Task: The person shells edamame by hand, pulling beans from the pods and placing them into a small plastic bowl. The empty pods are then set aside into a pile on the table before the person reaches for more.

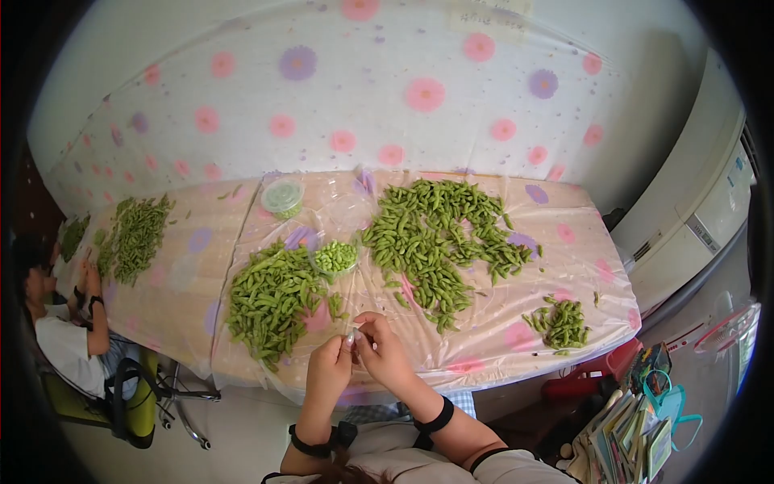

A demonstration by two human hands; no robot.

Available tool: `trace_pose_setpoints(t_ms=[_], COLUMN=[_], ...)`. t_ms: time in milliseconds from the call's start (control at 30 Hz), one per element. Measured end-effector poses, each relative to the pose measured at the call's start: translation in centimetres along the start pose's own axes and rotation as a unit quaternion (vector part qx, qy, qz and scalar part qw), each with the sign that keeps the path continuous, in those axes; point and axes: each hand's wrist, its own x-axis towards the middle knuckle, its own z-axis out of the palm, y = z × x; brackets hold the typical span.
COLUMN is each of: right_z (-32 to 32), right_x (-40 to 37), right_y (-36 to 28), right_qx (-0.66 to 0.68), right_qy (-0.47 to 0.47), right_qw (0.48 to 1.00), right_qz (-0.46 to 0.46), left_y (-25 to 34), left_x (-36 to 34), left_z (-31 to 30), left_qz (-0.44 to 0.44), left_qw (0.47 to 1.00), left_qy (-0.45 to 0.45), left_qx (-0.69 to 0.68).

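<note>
Low in the centre of the frame, my left hand and right hand pinch one small pod between closed fingertips, just below the heap of pods, so I'd squeeze gently along its seam, over the table.

On my feed the long table is covered by a flowered cloth under clear plastic. On it lie a big heap of edamame pods right of centre, a second heap to its left, a small heap near the right end and a far-left heap. A tub of shelled beans sits between the two main heaps, and another clear tub stands behind it.
</note>
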Motion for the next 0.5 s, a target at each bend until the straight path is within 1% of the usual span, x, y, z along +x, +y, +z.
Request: trace_pose_setpoints(t_ms=[33,67,133,167,233,267,300,333,367,433,467,500], right_z=[0.2,0.4,0.9,1.5,2.8,3.3,3.6,3.9,4.3,4.9,5.1,5.3], right_x=[0.2,0.3,0.6,0.9,1.4,1.7,2.3,2.8,3.2,3.9,4.2,4.5], right_y=[0.1,0.0,-0.7,-0.3,0.4,0.5,0.2,-0.1,-0.2,-0.3,-0.3,-0.4], right_qx=[-0.002,-0.002,-0.012,-0.012,-0.010,-0.010,0.005,0.019,0.018,0.007,0.007,0.064], right_qy=[-0.017,-0.018,-0.068,-0.070,-0.064,-0.066,-0.071,-0.076,-0.076,-0.099,-0.099,-0.117], right_qw=[1.000,1.000,0.996,0.996,0.998,0.998,0.997,0.997,0.997,0.995,0.995,0.991], right_qz=[0.009,0.009,0.051,0.051,-0.008,-0.008,-0.015,-0.023,-0.024,-0.027,-0.027,0.019], left_y=[-0.7,-1.3,-1.9,-1.7,-0.3,-1.4,-3.2,-3.8,-3.9,-2.7,-3.9,-3.5], left_x=[0.1,0.1,0.1,0.1,0.1,0.4,1.1,1.5,1.5,1.6,2.1,2.1], left_z=[-0.1,-0.3,-0.6,-0.8,-1.6,-1.6,-1.6,-1.8,-2.1,-3.1,-3.3,-3.5], left_qz=[0.013,0.012,-0.001,-0.003,0.006,0.004,0.009,0.014,0.015,-0.073,-0.074,-0.075], left_qw=[1.000,1.000,0.999,0.999,0.998,0.998,0.996,0.993,0.993,0.993,0.992,0.992], left_qy=[0.009,0.010,0.011,0.013,0.062,0.063,0.090,0.116,0.117,0.097,0.100,0.100], left_qx=[0.012,0.012,0.037,0.037,0.002,0.002,0.012,0.021,0.021,0.012,0.027,0.026])
